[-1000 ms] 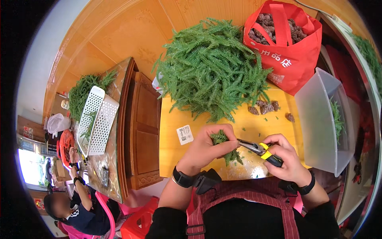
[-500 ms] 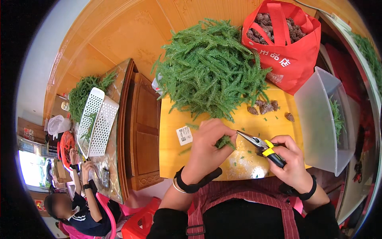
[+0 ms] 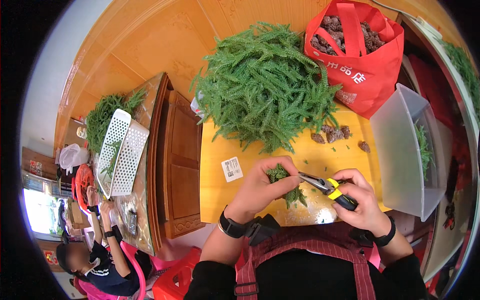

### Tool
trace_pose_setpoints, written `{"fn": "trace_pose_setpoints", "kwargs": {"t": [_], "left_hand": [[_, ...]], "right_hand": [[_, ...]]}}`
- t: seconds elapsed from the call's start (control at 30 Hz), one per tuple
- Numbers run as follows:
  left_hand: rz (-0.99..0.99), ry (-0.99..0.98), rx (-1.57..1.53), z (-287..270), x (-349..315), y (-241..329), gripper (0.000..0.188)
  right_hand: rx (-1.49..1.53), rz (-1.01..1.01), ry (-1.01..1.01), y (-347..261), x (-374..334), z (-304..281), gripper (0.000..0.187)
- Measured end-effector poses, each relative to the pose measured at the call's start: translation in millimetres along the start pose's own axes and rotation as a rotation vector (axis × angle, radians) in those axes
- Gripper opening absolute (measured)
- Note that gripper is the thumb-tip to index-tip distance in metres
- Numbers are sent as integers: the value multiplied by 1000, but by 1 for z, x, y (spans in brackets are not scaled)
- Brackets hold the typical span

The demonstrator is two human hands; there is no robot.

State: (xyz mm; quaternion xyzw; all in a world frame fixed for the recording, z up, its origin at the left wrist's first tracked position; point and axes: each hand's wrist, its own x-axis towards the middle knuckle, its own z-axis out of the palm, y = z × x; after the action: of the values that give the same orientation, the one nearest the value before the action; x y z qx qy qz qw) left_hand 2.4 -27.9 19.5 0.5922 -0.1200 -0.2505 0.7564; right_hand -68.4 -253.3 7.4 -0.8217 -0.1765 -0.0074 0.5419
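Over the front of the yellow table (image 3: 220,200), my left hand (image 3: 262,185) is closed around a green artificial pine sprig (image 3: 295,196), part of it hidden by the fingers. My right hand (image 3: 361,201) grips the black and yellow handles of long-nose pliers (image 3: 320,184). The pliers' tip meets my left thumb and fingertips beside the sprig; whether the jaws pinch anything is too small to tell. A large heap of green pine sprigs (image 3: 265,85) lies just beyond both hands.
A red bag of pine cones (image 3: 360,80) stands at the back right. Loose cones (image 3: 335,134) lie before it. A translucent bin (image 3: 400,145) is on the right, a white label (image 3: 232,169) on the table. Leftward, a co-worker (image 3: 107,260) sits by a white perforated basket (image 3: 131,155).
My left hand has turned and shifted slightly nearer me, so more of the sprig shows below the thumb. The pliers have tipped a little and stay at the left fingertips.
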Motion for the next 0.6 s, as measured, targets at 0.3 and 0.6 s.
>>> {"fn": "trace_pose_setpoints", "kwargs": {"t": [0.3,0.6], "left_hand": [[170,61,272,5,2,-6,7],[-60,137,93,11,3,-16,6]], "right_hand": [[-134,42,5,2,1,1,13],[486,338,-159,1,-2,12,12]]}}
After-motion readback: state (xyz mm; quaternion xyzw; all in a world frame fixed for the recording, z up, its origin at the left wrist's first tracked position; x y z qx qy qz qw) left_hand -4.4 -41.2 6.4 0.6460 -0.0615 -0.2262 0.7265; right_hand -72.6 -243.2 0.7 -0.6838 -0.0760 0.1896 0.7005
